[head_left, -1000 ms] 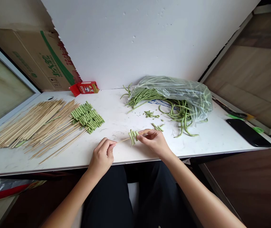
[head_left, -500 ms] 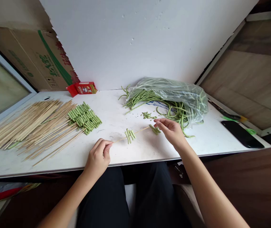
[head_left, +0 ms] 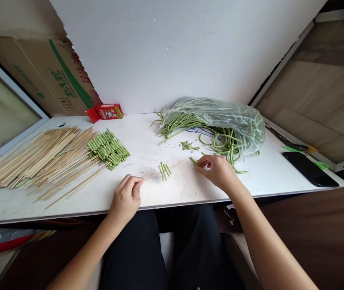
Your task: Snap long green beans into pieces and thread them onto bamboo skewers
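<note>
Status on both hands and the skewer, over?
Left hand pinching skewer; bean pieces threaded along it. Right hand at loose bean piece. Plastic bag beyond right hand.

White tbl (head_left: 147,139) w/ bare skewers (head_left: 33,157) & stacked bean skewers (head_left: 108,148) L of & beyond the L hand (head_left: 126,197), red pkt (head_left: 109,112) farther back. Past the R hand (head_left: 215,171) lie bean scraps (head_left: 187,146) & a clear bag of long beans (head_left: 220,108); black phone (head_left: 310,169) to that hand's R.

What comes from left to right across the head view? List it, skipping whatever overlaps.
Pile of skewers → left hand → threaded bean pieces → right hand → flat black object.
</note>
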Tool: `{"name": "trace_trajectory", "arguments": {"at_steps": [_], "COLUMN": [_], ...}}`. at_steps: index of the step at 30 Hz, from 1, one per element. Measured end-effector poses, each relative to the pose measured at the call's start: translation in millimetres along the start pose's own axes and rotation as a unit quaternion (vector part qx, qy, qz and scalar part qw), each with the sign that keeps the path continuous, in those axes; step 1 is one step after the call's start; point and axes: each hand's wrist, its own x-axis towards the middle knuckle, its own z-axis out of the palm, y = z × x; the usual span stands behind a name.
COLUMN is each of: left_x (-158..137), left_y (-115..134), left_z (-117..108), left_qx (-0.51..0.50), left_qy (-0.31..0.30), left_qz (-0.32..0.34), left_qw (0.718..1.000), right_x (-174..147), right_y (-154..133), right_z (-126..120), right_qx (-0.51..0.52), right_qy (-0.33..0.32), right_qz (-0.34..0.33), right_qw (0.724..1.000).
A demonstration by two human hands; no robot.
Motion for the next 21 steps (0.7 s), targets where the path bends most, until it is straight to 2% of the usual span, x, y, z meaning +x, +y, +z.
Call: {"name": "trace_trajectory", "arguments": {"at_steps": [5, 10, 14, 17, 21], "left_x": [0, 1, 1, 1, 1], "left_y": [1, 2, 1, 2, 2], "left_z": [0, 1, 0, 0, 0], "left_qx": [-0.005, -0.009, -0.01, -0.011, -0.012], "left_qy": [0.002, 0.002, 0.002, 0.001, 0.0], "left_qz": [-0.002, -0.004, -0.002, -0.003, -0.001], "left_qw": [1.0, 1.0, 1.0, 1.0, 1.0], "right_x": [0, 4, 7, 8, 7], "right_y": [1, 2, 4, 4, -1], "right_z": [4, 5, 11, 15, 17], "right_qx": [-0.008, 0.107, 0.201, 0.309, 0.46], "right_qy": [-0.009, -0.004, -0.008, -0.026, -0.056], "right_qz": [-0.006, -0.037, -0.013, 0.017, 0.054], "right_qw": [1.0, 0.994, 0.979, 0.951, 0.885]}}
